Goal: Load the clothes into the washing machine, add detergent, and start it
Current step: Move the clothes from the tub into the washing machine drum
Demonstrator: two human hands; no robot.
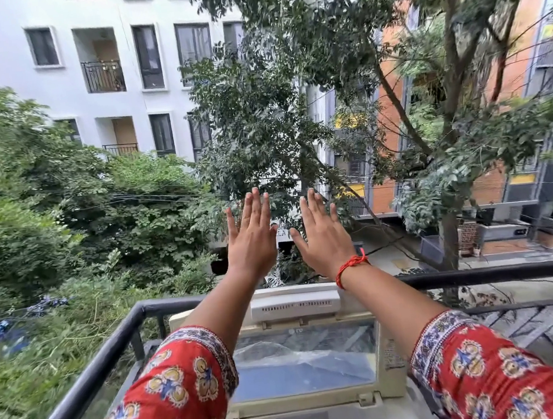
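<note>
Cream washing machine (311, 408) lid raised, below both hands, left hand (250, 236) and right hand (323, 235) outstretched, fingers straight, holding nothing

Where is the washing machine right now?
In the head view, the washing machine sits bottom centre against the black balcony railing, lid raised, between the person's outstretched arms.

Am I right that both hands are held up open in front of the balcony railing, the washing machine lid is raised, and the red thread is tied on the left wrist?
Not quite. The head view shows the red thread tied on the right wrist, not the left. The rest holds: the left hand and right hand are up with straight fingers, in front of the balcony railing, and the washing machine lid is raised.
</note>
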